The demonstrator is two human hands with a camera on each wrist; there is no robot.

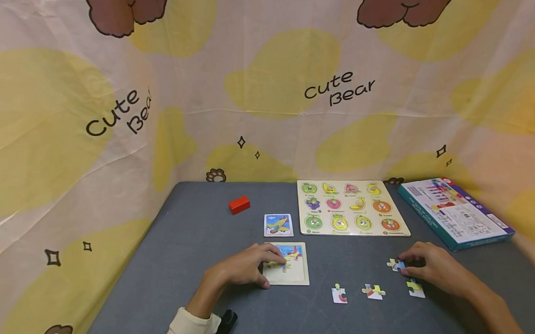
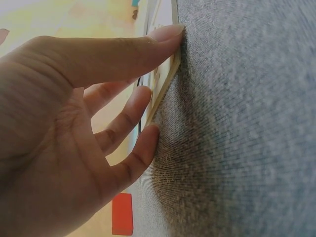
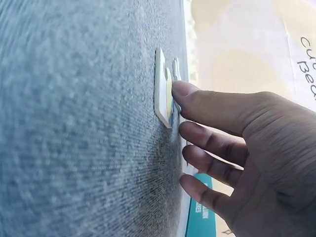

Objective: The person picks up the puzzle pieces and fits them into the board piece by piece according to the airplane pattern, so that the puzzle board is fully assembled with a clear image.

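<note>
Far left, red block [image 1: 239, 205] on grey table [image 1: 156, 286]. Nearer, left hand [image 1: 242, 267] at puzzle tray [image 1: 297, 279]: fingers spread and loose, thumb touching tray edge, index finger over partly filled picture. Plane card [image 1: 278, 226] lies just behind tray; fruit board [image 1: 355, 229] right of card. In front, white-and-red piece [image 1: 337, 297], then yellow-and-red piece [image 1: 374, 292], lie apart. Farther right, right hand [image 1: 435, 269] pinches blue piece [image 1: 393, 265] between thumb and index finger, just behind yellow piece [image 1: 415, 289]; cannot tell if lifted. Far right, teal-sided box [image 1: 462, 216] beside fruit board.
</note>
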